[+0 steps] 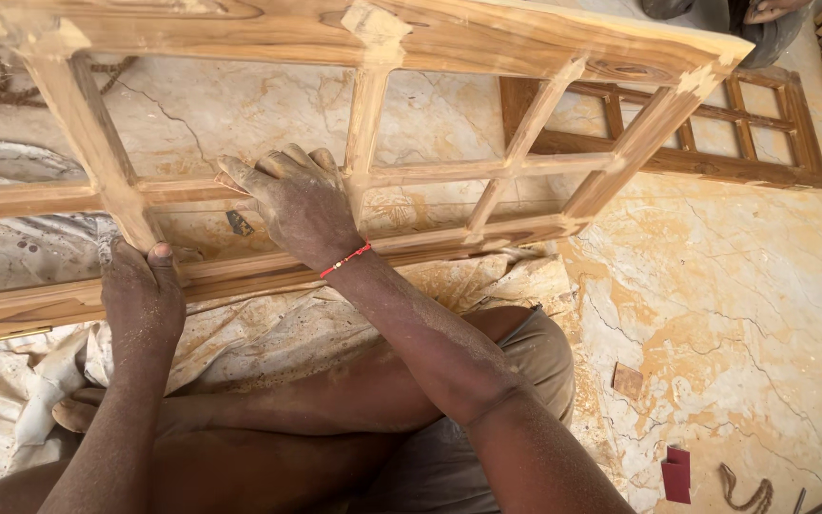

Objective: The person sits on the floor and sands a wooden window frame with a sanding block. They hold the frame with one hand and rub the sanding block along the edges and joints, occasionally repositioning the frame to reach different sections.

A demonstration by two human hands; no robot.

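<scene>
On the floor, the left hand (143, 290) grips the wooden frame's (487, 33) rail while the right hand (299, 198), fingers curled, seemingly rubs a crossbar smooth, calling next for steady, even strokes.

A pale, dust-covered wooden window frame (373, 181), divided by crossbars into open panes, is tilted over the lap; its lower rail is gripped by the left hand (143, 290), its middle crossbar pressed under the right hand (299, 202).

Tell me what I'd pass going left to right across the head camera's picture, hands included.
Left hand gripping the pale wooden frame → right hand pressed on a crossbar → darker frame lying on the floor. Low down: wood scrap → red block → cord.
</scene>
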